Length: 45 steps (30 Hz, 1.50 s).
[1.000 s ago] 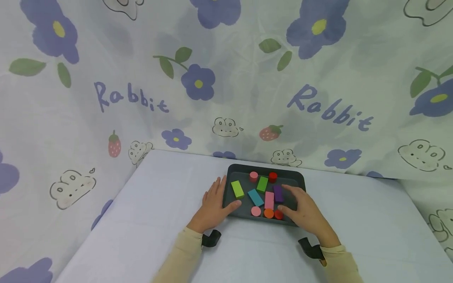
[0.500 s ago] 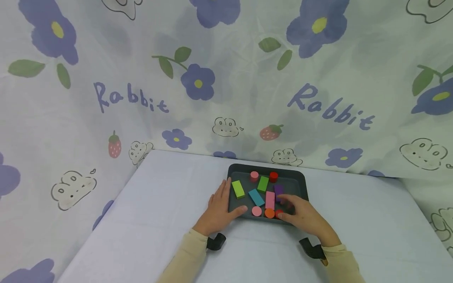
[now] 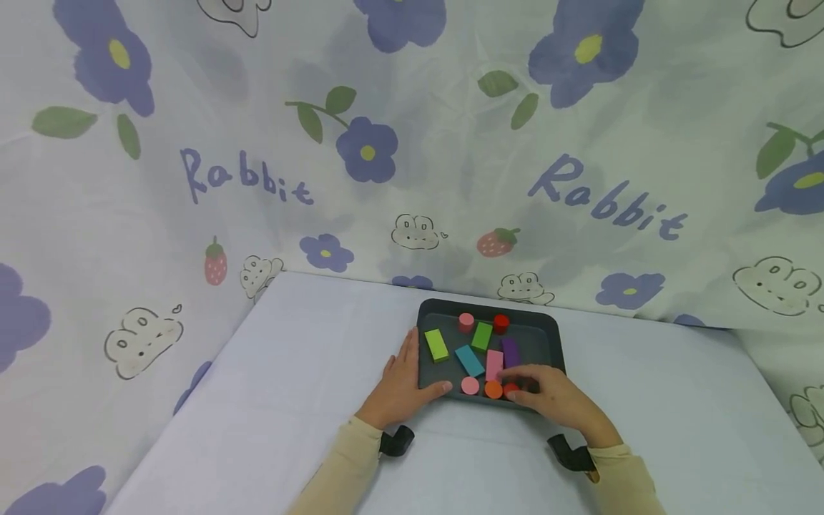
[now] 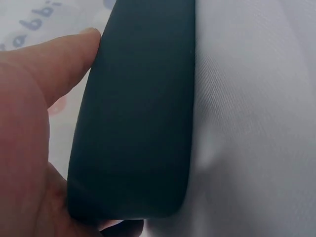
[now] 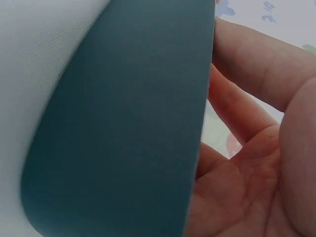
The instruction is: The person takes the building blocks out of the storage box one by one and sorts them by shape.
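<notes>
A dark grey tray (image 3: 537, 340) holding several coloured blocks lies on the white table. My left hand (image 3: 398, 386) rests against its left side, fingers straight, the thumb over the front-left corner; in the left wrist view a fingertip meets the tray wall (image 4: 138, 108). Over the front-right corner, my right hand (image 3: 558, 393) pinches a red round block (image 3: 511, 388) between thumb and bent index finger. Beside it stand an orange round block (image 3: 493, 389) and a pink round block (image 3: 470, 385). In the right wrist view, the tray wall (image 5: 123, 123) hides the fingertips.
Farther in lie pink (image 3: 494, 363), purple (image 3: 511, 352), blue (image 3: 470, 361), green (image 3: 482, 336) and lime (image 3: 437, 345) oblong blocks. Pink (image 3: 466, 322) and dark red (image 3: 501, 323) round blocks stand at the back. A patterned curtain (image 3: 444, 157) rises behind the table (image 3: 335, 336).
My right index finger has come forward from the purple block toward the thumb, closing about the red round block. The left hand has shifted slightly right along the tray's edge.
</notes>
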### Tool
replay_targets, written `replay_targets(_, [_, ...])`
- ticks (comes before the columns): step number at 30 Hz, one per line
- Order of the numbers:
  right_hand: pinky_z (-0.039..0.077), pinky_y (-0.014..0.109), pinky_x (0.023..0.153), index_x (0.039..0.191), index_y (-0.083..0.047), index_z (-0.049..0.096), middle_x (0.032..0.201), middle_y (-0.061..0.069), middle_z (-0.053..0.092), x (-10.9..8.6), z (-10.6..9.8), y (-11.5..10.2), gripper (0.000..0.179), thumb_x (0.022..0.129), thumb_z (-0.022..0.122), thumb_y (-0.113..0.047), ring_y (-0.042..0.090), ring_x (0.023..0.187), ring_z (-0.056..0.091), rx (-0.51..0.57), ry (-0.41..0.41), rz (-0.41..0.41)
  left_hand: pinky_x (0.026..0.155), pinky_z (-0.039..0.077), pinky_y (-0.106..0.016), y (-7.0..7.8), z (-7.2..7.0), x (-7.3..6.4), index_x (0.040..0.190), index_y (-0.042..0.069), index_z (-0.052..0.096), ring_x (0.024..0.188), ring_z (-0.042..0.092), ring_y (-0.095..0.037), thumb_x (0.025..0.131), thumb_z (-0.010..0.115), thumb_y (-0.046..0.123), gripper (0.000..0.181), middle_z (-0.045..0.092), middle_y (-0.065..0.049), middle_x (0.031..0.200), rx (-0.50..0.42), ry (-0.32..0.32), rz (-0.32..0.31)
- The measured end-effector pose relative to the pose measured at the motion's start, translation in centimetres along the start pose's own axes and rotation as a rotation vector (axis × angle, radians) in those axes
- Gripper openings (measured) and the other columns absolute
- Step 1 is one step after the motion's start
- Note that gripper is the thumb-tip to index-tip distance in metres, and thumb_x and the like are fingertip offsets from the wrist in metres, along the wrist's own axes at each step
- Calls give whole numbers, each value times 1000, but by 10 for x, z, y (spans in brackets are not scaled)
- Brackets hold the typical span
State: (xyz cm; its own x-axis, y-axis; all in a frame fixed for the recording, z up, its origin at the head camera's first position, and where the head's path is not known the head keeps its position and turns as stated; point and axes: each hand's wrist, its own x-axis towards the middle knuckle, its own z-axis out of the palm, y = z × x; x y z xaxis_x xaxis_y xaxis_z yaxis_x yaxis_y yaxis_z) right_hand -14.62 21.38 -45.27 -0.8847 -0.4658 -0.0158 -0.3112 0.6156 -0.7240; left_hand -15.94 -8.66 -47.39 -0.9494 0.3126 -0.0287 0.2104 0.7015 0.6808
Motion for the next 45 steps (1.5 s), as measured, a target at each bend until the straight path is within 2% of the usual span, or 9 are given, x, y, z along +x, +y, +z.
replay_targets(4, [46, 25, 65, 124, -11, 72, 95, -5, 63, -1, -1, 2, 31, 95, 70, -23, 14, 82, 51, 20, -29, 18, 121, 13, -59, 0, 1, -1, 160, -2, 3, 152, 17, -32, 91, 68, 55, 111, 10, -18, 167, -7, -10, -2])
replay_targets(11, [41, 24, 56, 121, -11, 74, 80, -3, 57, -2, -6, 3, 29, 96, 70, -24, 12, 71, 51, 55, -75, 52, 121, 11, -57, -1, 1, 1, 160, -3, 5, 152, 19, -31, 91, 66, 57, 110, 13, -17, 166, 12, -17, 12])
replay_targets(14, [44, 24, 60, 121, -10, 73, 85, -1, 61, -1, -9, 5, 28, 96, 68, -21, 13, 74, 53, 82, -105, 51, 121, 12, -57, -2, 1, 1, 159, -3, 5, 152, 19, -31, 91, 66, 58, 110, 14, -18, 166, 18, -16, 15])
replay_targets(19, [50, 25, 73, 123, -9, 72, 108, 4, 65, -2, -14, 8, 29, 96, 63, -8, 18, 89, 55, 102, -147, 34, 121, 12, -57, -3, 3, 2, 160, -3, 5, 152, 20, -31, 90, 65, 60, 111, 14, -18, 166, 22, -13, 17])
replay_targets(25, [48, 25, 73, 126, -6, 69, 116, 10, 64, -2, -16, 8, 39, 91, 56, 3, 25, 95, 54, 147, -177, 43, 121, 11, -56, -4, 3, 3, 160, -3, 5, 152, 20, -31, 91, 65, 60, 111, 15, -18, 166, 24, -7, 20])
replay_targets(29, [47, 26, 71, 125, -6, 70, 113, 10, 62, -1, -16, 8, 40, 89, 56, 6, 26, 95, 53, 196, -186, 54, 122, 11, -56, -4, 4, 3, 160, -2, 5, 152, 20, -31, 90, 65, 61, 111, 14, -17, 166, 28, -9, 21])
replay_targets(36, [53, 26, 73, 120, -4, 72, 104, 9, 64, 3, -17, 11, 37, 87, 63, 8, 25, 90, 56, 275, -205, 62, 121, 11, -56, -4, 4, 2, 160, -3, 5, 152, 20, -31, 91, 65, 60, 111, 15, -18, 166, 29, -7, 16])
replay_targets(45, [51, 26, 67, 119, -8, 73, 103, 6, 63, 9, -11, 13, 41, 84, 62, 12, 21, 84, 57, 177, -185, 49, 121, 11, -57, -4, 3, 0, 159, -3, 6, 152, 21, -31, 91, 66, 58, 110, 15, -18, 166, 23, -2, 14])
